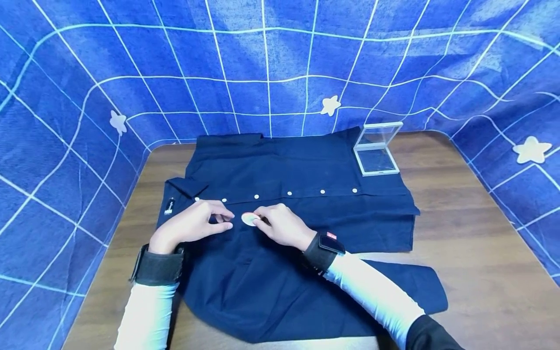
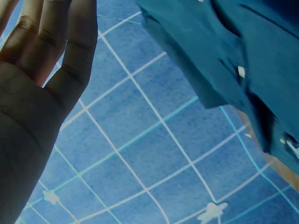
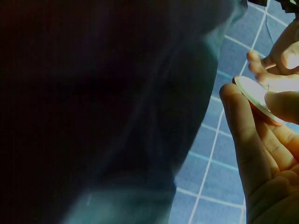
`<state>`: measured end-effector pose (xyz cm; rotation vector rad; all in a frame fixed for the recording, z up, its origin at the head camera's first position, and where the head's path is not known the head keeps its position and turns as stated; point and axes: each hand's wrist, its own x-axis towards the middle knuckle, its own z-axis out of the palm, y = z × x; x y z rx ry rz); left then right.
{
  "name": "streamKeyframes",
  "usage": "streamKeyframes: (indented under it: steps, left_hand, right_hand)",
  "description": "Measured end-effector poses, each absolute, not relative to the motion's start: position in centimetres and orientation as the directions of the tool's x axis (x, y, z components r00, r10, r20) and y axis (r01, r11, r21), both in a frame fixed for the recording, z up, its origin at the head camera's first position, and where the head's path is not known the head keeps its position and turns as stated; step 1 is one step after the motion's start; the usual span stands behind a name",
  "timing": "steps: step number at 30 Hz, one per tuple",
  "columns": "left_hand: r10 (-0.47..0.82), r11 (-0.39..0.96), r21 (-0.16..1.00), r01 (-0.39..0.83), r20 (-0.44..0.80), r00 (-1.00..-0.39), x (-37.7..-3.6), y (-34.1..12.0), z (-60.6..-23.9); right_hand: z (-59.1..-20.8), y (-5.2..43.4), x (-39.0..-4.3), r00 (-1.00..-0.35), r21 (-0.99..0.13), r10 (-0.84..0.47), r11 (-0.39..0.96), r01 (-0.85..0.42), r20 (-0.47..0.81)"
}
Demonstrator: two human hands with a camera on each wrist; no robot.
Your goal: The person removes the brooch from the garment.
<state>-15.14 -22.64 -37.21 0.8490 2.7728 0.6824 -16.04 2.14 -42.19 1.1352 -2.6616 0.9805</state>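
Note:
My right hand [image 1: 282, 226] pinches a small flat white disc with a red edge [image 1: 249, 218] between thumb and fingers, above a dark navy shirt [image 1: 271, 272]. In the right wrist view the thumb presses on the white face of the disc [image 3: 252, 93], and the fingers lie behind it. Just left of the disc, my left hand [image 1: 197, 223] hovers over the shirt, its fingers loosely bent towards the disc and a gap showing between them. The left wrist view shows its palm and fingers [image 2: 51, 70]. A row of white buttons [image 1: 256, 197] runs across the shirt beyond both hands.
An open square case with a clear lid [image 1: 377, 163] stands on the shirt's far right part. The shirt collar [image 1: 185, 187], with a label, lies at the left. Beneath is a wooden table [image 1: 472, 233], with blue gridded cloth [image 1: 245, 58] behind and beside it.

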Motion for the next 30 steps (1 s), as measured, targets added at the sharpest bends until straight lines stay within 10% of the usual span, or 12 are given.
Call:
streamKeyframes:
  steps: [30]
  left_hand:
    - [0.567, 0.611, 0.560, 0.560, 0.184, -0.803, -18.3, -15.5, -36.0]
  right_hand:
    - [-38.6, 11.0, -19.4, -0.749, -0.618, -0.604, 0.486, -0.618, 0.273]
